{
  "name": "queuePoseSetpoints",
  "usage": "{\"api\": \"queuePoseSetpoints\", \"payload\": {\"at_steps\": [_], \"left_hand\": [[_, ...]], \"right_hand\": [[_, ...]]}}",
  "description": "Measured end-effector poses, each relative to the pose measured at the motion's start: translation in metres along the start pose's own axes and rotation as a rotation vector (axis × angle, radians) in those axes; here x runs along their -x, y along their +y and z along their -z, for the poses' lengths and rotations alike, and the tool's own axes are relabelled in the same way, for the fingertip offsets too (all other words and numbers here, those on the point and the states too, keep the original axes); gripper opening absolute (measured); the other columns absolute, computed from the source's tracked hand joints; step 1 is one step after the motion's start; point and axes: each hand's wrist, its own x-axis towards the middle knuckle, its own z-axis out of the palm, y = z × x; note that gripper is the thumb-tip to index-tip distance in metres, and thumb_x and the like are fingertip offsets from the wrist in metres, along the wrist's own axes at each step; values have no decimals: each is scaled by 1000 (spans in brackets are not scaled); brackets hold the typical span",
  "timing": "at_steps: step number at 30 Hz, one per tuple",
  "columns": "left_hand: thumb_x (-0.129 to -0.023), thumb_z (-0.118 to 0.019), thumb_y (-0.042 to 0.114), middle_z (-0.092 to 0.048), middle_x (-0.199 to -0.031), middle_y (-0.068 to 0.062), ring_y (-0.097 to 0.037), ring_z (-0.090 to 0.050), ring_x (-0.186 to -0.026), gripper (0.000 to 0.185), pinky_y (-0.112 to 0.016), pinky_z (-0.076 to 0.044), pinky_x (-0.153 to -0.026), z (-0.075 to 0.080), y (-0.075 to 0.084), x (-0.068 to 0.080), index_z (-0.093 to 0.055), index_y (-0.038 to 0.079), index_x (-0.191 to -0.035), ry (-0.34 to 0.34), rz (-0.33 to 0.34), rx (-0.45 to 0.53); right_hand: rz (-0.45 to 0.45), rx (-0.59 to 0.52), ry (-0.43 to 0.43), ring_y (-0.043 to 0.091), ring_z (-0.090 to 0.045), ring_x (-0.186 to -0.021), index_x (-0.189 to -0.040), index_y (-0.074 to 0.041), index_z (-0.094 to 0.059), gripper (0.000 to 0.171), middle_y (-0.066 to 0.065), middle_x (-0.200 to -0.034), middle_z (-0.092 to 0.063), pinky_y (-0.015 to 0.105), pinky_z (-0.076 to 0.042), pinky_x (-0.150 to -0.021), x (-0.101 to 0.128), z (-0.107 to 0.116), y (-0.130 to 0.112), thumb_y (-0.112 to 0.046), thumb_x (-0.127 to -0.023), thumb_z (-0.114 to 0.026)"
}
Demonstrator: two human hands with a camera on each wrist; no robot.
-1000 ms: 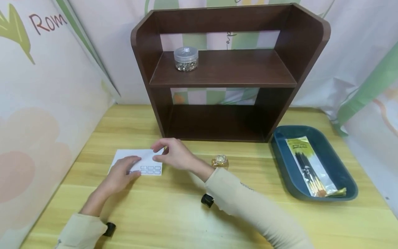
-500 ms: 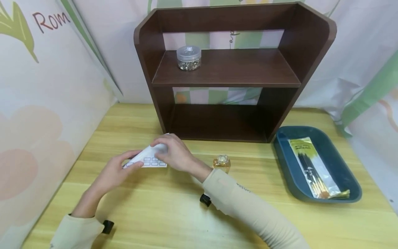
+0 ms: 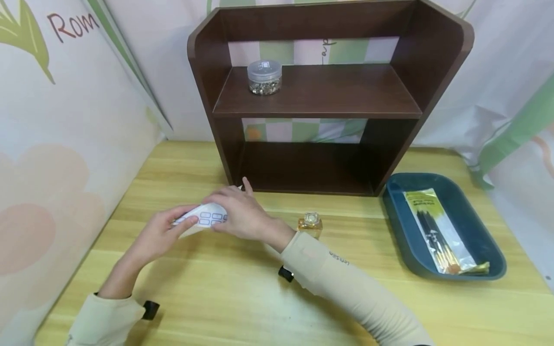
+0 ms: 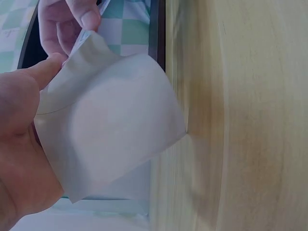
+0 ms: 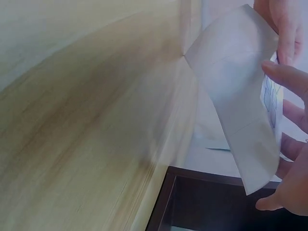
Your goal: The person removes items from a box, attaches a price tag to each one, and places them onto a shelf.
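Head view, centre-left of frame: both hands have the white label sheet (image 3: 203, 218) lifted off the wooden table (image 3: 242, 307), just in front of the dark shelf unit (image 3: 311, 96). Left hand (image 3: 157, 235) pinches its left edge, thumb on top; right hand (image 3: 240, 214) curls over the right end, index finger raised. Left wrist view: the sheet bows between thumb and fingers. Lower right of centre, a small amber bottle (image 3: 309, 223) stands beside the right forearm. Far right, a blue tray (image 3: 400, 240).
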Motion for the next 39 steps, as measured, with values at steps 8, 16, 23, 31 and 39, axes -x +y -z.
{"api": "queuePoseSetpoints", "payload": {"at_steps": [8, 16, 23, 31, 39], "left_hand": [[-105, -55, 17, -69, -116, -20, -40, -67, -100, 32, -44, -59, -75, 0, -3, 1, -56, 4, -135, -17, -8, 91], [-104, -58, 16, -68, -116, -19, -37, -65, -102, 22, -42, -58, -76, -1, -1, 2, -58, 4, -122, 19, -5, 120], [-92, -75, 14, -68, -125, -7, -27, -62, -110, 37, -23, -52, -85, 3, 3, 5, -67, 10, -128, 83, -48, 40], [-89, -77, 9, -69, -124, -10, -26, -63, -115, 35, -16, -47, -93, 3, 2, 5, -71, 8, -124, 143, -80, 32], [-92, -73, 7, -71, -120, -10, -5, -63, -108, 30, -18, -52, -89, -1, 0, 5, -70, 3, -122, 177, -84, 97]], "right_hand": [[17, 5, 34, 16, -59, -116, -121, -22, -71, 33, -6, -124, -68, 63, -16, -118, -3, 0, -1, -28, -90, -79], [47, -122, 81, 13, -63, -108, -111, -20, -74, 17, -8, -112, -72, 61, -21, -117, -4, 2, 3, -23, -95, -73], [57, -196, 77, 9, -64, -101, -109, -19, -75, 13, -8, -107, -73, 61, -23, -116, -6, 5, 8, -21, -98, -68], [51, -140, 9, 10, -60, -117, -120, -22, -72, 22, -9, -120, -70, 66, -15, -116, -5, 9, 7, -28, -100, -66], [92, -168, 8, 3, -59, -114, -124, -25, -72, 31, -13, -119, -69, 64, -11, -118, -4, 9, 1, -34, -94, -73]]}}
